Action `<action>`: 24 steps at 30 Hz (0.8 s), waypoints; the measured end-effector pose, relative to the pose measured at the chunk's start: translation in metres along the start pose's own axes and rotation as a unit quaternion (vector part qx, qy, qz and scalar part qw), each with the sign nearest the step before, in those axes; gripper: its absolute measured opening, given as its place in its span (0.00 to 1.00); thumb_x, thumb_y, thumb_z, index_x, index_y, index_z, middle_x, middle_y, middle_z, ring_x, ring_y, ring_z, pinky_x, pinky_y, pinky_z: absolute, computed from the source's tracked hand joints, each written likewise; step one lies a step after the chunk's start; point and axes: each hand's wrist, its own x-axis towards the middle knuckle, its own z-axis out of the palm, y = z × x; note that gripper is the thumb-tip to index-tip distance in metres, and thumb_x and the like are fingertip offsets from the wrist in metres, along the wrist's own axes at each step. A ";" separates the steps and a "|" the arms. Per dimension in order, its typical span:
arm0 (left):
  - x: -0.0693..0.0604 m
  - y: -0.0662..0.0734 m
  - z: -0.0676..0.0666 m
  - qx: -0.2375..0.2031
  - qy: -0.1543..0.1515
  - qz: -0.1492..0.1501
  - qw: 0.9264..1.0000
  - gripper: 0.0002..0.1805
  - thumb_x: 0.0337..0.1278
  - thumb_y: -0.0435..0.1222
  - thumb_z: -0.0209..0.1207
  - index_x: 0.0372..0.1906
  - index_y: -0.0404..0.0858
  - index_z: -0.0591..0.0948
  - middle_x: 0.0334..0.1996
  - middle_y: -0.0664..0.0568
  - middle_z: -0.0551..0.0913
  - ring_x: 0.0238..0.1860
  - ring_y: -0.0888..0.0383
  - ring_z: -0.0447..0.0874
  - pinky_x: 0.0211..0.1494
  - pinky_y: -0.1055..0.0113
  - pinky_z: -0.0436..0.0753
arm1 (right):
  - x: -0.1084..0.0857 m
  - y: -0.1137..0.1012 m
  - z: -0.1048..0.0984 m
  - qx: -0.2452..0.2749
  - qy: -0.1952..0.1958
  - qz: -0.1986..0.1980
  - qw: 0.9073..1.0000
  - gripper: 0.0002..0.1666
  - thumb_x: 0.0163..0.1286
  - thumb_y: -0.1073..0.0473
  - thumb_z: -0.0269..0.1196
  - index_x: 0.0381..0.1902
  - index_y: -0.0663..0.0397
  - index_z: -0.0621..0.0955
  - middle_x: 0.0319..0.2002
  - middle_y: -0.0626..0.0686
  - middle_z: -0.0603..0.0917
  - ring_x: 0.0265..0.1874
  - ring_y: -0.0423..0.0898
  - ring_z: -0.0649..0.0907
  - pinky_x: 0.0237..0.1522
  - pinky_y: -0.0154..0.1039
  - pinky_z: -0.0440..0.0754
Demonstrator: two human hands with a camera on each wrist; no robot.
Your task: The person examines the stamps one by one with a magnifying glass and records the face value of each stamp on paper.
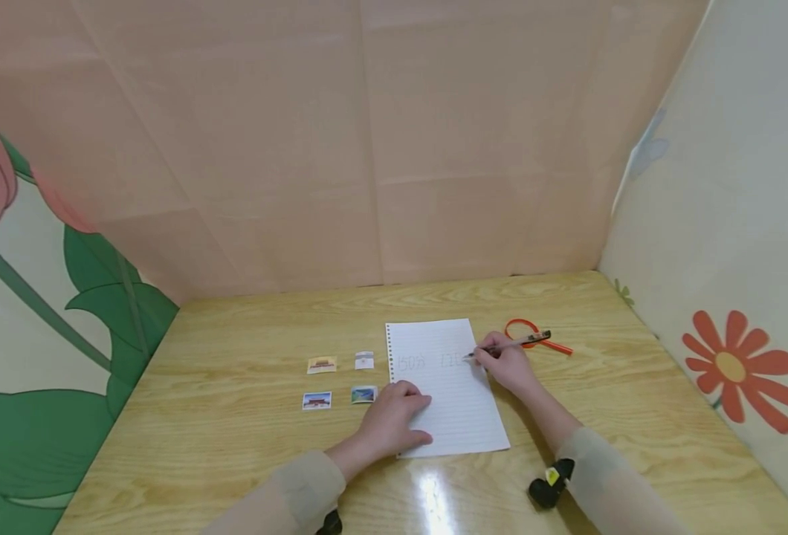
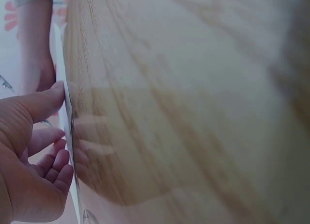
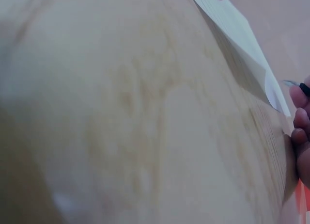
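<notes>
A lined sheet of paper [image 1: 457,420] with punched holes down its left edge lies on the table, with faint handwriting across its upper part. My left hand [image 1: 392,417] rests on the sheet's lower left, thumb and fingers spread; in the left wrist view the fingers [image 2: 60,161] bend loosely at the paper's surface. At the upper right of the sheet, my right hand [image 1: 506,365] pinches a pen [image 1: 526,339], its tip at the written line. Only part of that hand [image 3: 301,124] shows in the right wrist view, beside the paper's slightly lifted edge.
Left of the paper lie several small stamp-like pictures [image 1: 317,401] in two rows. Behind the right hand is a red ring with a straight handle [image 1: 557,347], resembling a magnifying glass. A pink covering [image 1: 287,148] rises at the table's back; a flowered panel [image 1: 715,223] borders the right.
</notes>
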 end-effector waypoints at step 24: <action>0.000 0.003 -0.002 -0.008 -0.010 -0.010 1.000 0.33 0.49 0.49 0.74 0.61 0.43 0.81 0.51 0.54 0.77 0.51 0.58 0.71 0.55 0.65 0.72 | 0.002 -0.001 0.004 -0.066 0.042 -0.024 0.997 0.04 0.59 0.65 0.65 0.29 0.54 0.78 0.23 0.48 0.77 0.23 0.44 0.74 0.26 0.35 0.70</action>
